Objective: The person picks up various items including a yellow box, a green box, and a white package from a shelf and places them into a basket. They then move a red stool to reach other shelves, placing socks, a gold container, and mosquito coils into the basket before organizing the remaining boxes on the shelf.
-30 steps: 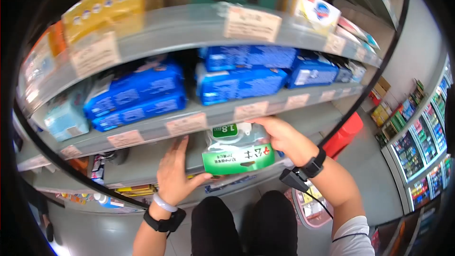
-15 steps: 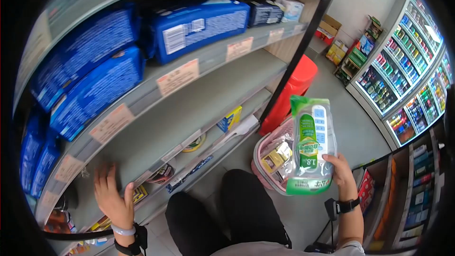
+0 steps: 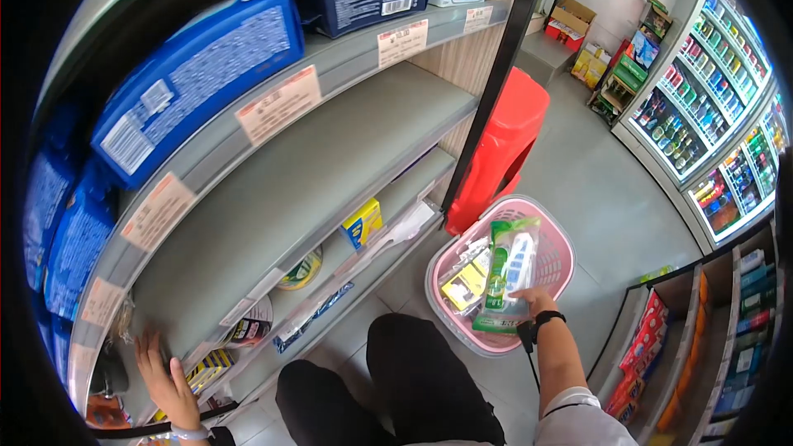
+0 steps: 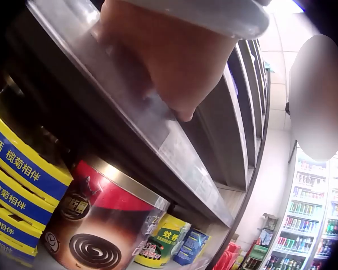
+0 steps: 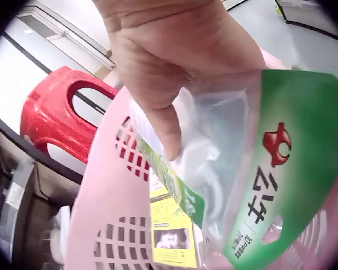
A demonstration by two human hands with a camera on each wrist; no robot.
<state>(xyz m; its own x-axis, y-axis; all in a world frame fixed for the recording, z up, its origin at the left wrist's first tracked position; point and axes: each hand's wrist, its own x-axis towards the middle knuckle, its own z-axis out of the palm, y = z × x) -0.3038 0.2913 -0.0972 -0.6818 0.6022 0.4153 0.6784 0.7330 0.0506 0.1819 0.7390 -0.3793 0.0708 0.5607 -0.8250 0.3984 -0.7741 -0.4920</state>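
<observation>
A green and clear package point(image 3: 501, 268) with a white power strip inside lies in the pink basket point(image 3: 562, 252), beside a yellow-labelled pack point(image 3: 467, 284). My right hand point(image 3: 537, 299) holds the package near its lower end; in the right wrist view the thumb of that hand point(image 5: 180, 50) presses on the clear plastic, and the fingers are hidden behind it. My left hand point(image 3: 168, 384) rests on the grey shelf point(image 3: 273, 190) near its front left edge, fingers extended. The left wrist view shows this hand point(image 4: 163, 56) at the shelf edge, above a round tin point(image 4: 101, 219).
Blue packs point(image 3: 206, 83) fill the shelf above. A red stool point(image 3: 505, 140) stands between the shelf end and the basket. Another shelf unit point(image 3: 694, 339) is at the right, drink coolers point(image 3: 702, 99) behind. My knees point(image 3: 421, 372) are close to the basket.
The package came off the shelf in my right hand, moved right and went down into the basket. The view has turned right. My left hand has stayed at the shelf.
</observation>
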